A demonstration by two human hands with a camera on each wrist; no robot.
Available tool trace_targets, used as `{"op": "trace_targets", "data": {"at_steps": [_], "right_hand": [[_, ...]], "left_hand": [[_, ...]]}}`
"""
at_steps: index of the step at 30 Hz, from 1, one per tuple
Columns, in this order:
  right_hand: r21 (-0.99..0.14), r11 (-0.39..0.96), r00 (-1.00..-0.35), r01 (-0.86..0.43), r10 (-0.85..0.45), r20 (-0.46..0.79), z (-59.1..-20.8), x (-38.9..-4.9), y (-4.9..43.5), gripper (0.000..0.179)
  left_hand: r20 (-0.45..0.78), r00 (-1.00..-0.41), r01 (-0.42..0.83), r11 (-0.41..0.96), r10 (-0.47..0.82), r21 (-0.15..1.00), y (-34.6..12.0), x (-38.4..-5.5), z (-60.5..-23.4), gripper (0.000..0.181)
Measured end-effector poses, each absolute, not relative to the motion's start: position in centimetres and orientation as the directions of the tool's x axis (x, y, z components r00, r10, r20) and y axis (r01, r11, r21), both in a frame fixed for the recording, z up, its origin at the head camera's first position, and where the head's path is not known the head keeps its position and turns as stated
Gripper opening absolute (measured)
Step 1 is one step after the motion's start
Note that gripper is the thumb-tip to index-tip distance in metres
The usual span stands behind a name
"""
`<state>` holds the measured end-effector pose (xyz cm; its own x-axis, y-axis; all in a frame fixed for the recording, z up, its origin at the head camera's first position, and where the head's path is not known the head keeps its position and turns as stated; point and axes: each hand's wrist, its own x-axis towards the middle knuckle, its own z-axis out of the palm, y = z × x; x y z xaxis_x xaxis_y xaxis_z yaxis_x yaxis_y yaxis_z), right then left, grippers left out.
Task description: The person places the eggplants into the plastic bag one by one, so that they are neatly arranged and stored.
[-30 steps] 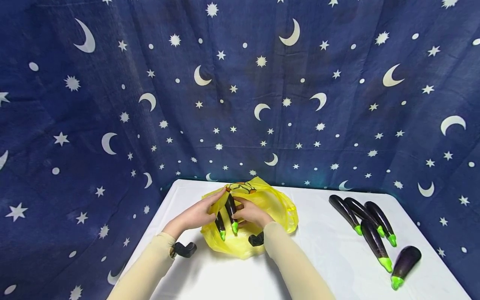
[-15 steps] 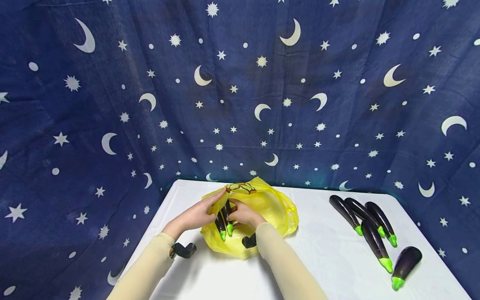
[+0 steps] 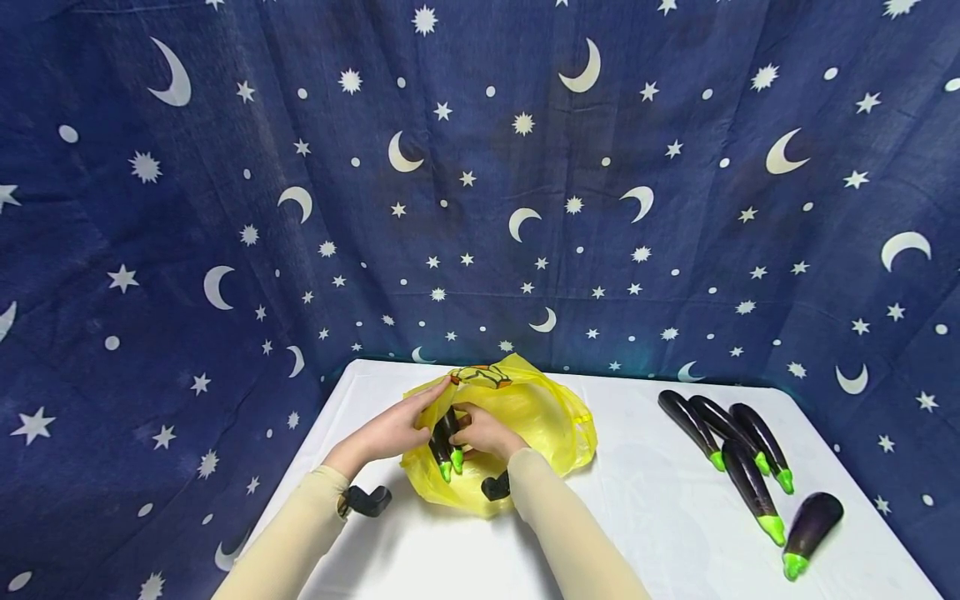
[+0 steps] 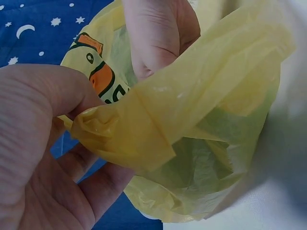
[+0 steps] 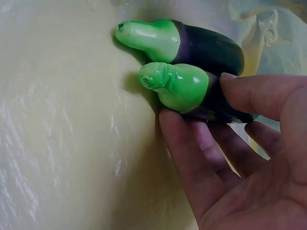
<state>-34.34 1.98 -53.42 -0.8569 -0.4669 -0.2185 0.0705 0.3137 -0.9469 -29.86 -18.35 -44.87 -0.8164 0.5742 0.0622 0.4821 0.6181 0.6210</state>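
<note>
A yellow plastic bag (image 3: 551, 408) with a printed cartoon duck lies with its mouth open towards me. My left hand (image 3: 381, 432) pinches the bag's left rim between thumb and fingers; in the left wrist view the film (image 4: 129, 129) bunches at the fingertips. Inside the bag, my right hand (image 3: 489, 432) holds an eggplant (image 5: 184, 88), thumb on top and fingers beneath, near its bright green stem end. A second eggplant (image 5: 206, 48) lies right alongside it in the bag. Both stem ends face the bag's mouth.
On the white-covered table (image 3: 630, 517), several eggplants lie to the right: a cluster (image 3: 738, 442) farther back and a stouter eggplant (image 3: 813, 529) closer to me. A dark blue curtain (image 3: 480, 208) with moons and stars hangs behind.
My right hand has moved a little left with its eggplant, bringing it up against the other eggplant in the bag. The left hand has kept its hold on the rim.
</note>
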Motion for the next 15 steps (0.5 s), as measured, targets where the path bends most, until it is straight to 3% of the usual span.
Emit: {"op": "trace_targets", "data": {"at_steps": [15], "right_hand": [[-0.939, 0.339, -0.853, 0.054, -0.474, -0.22, -53.39, -33.92, 2.04, 0.059]], "left_hand": [[0.061, -0.821, 0.476, 0.623, 0.567, 0.62, -18.33, -29.61, -44.72, 0.09]]}}
